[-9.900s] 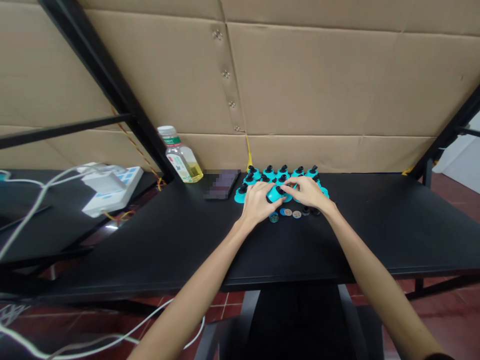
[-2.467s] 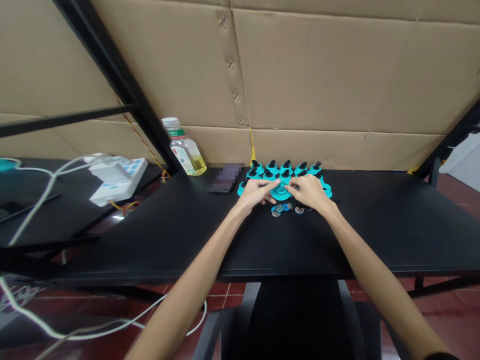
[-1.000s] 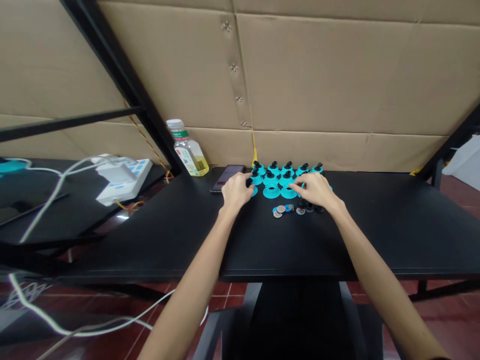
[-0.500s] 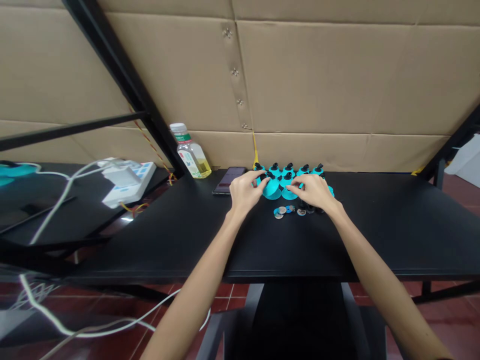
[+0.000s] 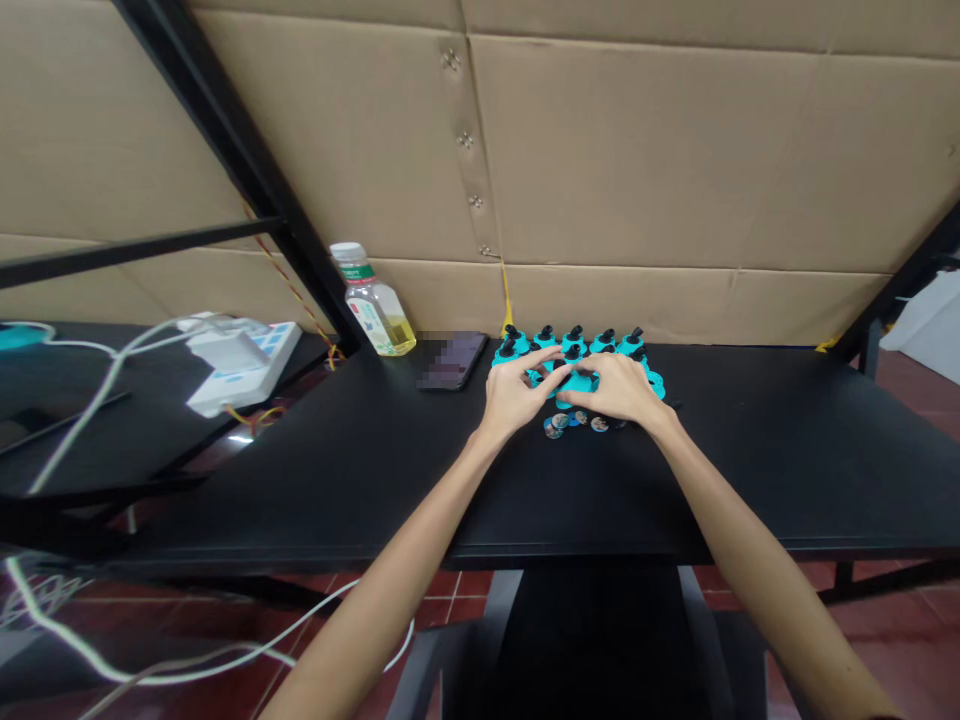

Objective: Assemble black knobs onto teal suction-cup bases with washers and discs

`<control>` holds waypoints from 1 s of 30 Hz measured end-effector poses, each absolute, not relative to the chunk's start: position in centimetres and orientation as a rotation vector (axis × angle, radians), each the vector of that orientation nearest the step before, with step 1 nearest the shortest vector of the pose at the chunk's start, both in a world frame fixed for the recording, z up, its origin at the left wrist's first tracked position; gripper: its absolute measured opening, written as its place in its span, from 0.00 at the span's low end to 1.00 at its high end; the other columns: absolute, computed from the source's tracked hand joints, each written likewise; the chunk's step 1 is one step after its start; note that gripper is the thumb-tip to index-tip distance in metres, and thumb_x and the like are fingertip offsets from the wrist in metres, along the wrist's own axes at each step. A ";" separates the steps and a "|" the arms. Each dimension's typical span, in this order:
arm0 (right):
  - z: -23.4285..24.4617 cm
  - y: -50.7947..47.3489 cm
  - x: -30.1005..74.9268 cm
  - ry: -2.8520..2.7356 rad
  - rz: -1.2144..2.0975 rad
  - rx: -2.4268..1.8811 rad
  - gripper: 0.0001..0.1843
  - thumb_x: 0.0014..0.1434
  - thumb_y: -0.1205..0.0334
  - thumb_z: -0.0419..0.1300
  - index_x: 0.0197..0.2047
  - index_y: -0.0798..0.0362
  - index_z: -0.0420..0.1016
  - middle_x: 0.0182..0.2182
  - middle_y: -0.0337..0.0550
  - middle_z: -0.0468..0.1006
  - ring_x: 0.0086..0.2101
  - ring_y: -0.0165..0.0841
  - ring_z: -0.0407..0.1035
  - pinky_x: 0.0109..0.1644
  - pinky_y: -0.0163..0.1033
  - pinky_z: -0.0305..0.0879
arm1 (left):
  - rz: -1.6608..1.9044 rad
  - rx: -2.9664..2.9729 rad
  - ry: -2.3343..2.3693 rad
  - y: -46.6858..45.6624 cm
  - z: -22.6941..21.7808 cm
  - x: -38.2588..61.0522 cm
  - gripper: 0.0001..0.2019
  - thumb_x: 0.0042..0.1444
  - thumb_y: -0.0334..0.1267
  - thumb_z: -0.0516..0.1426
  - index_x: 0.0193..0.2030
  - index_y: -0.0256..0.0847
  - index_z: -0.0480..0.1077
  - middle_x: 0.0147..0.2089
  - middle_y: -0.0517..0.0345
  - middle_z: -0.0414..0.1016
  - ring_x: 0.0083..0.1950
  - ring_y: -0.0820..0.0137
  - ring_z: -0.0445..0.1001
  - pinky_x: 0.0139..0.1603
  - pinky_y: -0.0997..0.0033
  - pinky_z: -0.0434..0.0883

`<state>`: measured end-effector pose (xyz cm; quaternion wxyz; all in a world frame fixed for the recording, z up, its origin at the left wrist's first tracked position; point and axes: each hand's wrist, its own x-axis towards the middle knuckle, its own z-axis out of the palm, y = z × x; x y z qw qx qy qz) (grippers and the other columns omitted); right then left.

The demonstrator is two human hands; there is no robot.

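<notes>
**Q:** Hands?

**A:** The left hand (image 5: pixel 516 392) and right hand (image 5: pixel 619 388) are curving inward, fingertips almost meeting. Pinching or not, I cannot tell.

**Q:** And around them?

**A:** Small round printed discs (image 5: pixel 576 423) are lying nearest, just below the hands. Turquoise flared plastic pieces with black knobs (image 5: pixel 574 342) are sitting under the palms on a black tabletop (image 5: pixel 750 450) — a dark pixelated phone (image 5: pixel 450 360) is lying beyond, left.

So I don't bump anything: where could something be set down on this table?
The black tabletop is bare to the right of the right hand and nearer the person. Crowded around it and the left hand: teal knobbed pieces, small round discs, a phone further left.
</notes>
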<state>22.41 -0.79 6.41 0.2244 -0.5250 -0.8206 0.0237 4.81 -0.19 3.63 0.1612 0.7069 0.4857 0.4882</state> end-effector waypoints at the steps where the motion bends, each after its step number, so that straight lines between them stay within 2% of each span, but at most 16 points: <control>1: 6.5 -0.7 22.5 -2.237 0.052 -1.463 0.22 0.53 0.42 0.60 0.43 0.48 0.81 0.39 0.45 0.81 0.38 0.38 0.72 0.34 0.38 0.57 | 1.379 2.011 1.357 -0.2 3.8 4.8 0.20 0.55 0.51 0.59 0.50 0.44 0.76 0.47 0.54 0.81 0.36 0.69 0.77 0.33 0.71 0.72; 5: 6.7 -0.3 23.0 -2.056 0.045 -1.516 0.25 0.55 0.41 0.58 0.45 0.51 0.80 0.42 0.49 0.81 0.41 0.40 0.73 0.37 0.39 0.60 | 1.285 2.012 1.272 -0.1 4.0 4.7 0.24 0.53 0.50 0.61 0.54 0.43 0.74 0.51 0.53 0.79 0.44 0.65 0.78 0.43 0.67 0.74; 8: 6.8 -0.2 23.1 -1.979 0.117 -1.546 0.27 0.55 0.40 0.58 0.47 0.52 0.79 0.41 0.50 0.81 0.40 0.41 0.73 0.38 0.41 0.61 | 1.230 2.062 1.311 -0.1 3.7 5.0 0.28 0.47 0.50 0.65 0.55 0.42 0.73 0.53 0.50 0.78 0.48 0.62 0.77 0.51 0.62 0.73; 11: 6.7 -0.2 22.8 -1.946 0.183 -1.556 0.28 0.54 0.39 0.60 0.45 0.53 0.79 0.40 0.51 0.81 0.40 0.41 0.74 0.39 0.41 0.62 | 1.262 2.103 1.335 0.0 3.2 5.4 0.30 0.47 0.50 0.65 0.56 0.39 0.72 0.53 0.47 0.77 0.52 0.60 0.76 0.56 0.60 0.70; 16: 6.4 -0.2 22.7 -1.958 0.259 -1.475 0.24 0.55 0.40 0.59 0.38 0.54 0.80 0.34 0.49 0.81 0.36 0.38 0.74 0.37 0.38 0.62 | 1.311 2.064 1.415 0.0 2.9 5.9 0.25 0.50 0.48 0.64 0.54 0.41 0.73 0.52 0.50 0.78 0.49 0.61 0.77 0.54 0.60 0.71; 20: 6.5 -0.2 22.8 -1.959 0.242 -1.464 0.25 0.58 0.38 0.55 0.35 0.52 0.79 0.33 0.47 0.81 0.35 0.36 0.74 0.36 0.37 0.61 | 1.300 2.008 1.423 -0.2 3.1 6.0 0.27 0.47 0.47 0.66 0.54 0.41 0.74 0.51 0.50 0.78 0.46 0.61 0.77 0.52 0.60 0.72; 24: 6.8 -0.4 22.8 -1.822 0.085 -1.469 0.24 0.58 0.38 0.55 0.37 0.51 0.77 0.31 0.43 0.80 0.33 0.34 0.73 0.35 0.36 0.58 | 1.365 2.140 1.304 0.0 2.8 6.0 0.29 0.45 0.45 0.68 0.54 0.40 0.73 0.52 0.49 0.78 0.50 0.59 0.77 0.54 0.58 0.72; 30: 6.6 -0.3 22.9 -1.822 -0.011 -1.445 0.23 0.60 0.42 0.55 0.25 0.53 0.69 0.21 0.39 0.74 0.25 0.30 0.67 0.29 0.33 0.51 | 1.370 2.433 1.138 0.3 1.7 6.3 0.29 0.46 0.43 0.68 0.56 0.42 0.71 0.54 0.49 0.77 0.55 0.57 0.74 0.57 0.52 0.70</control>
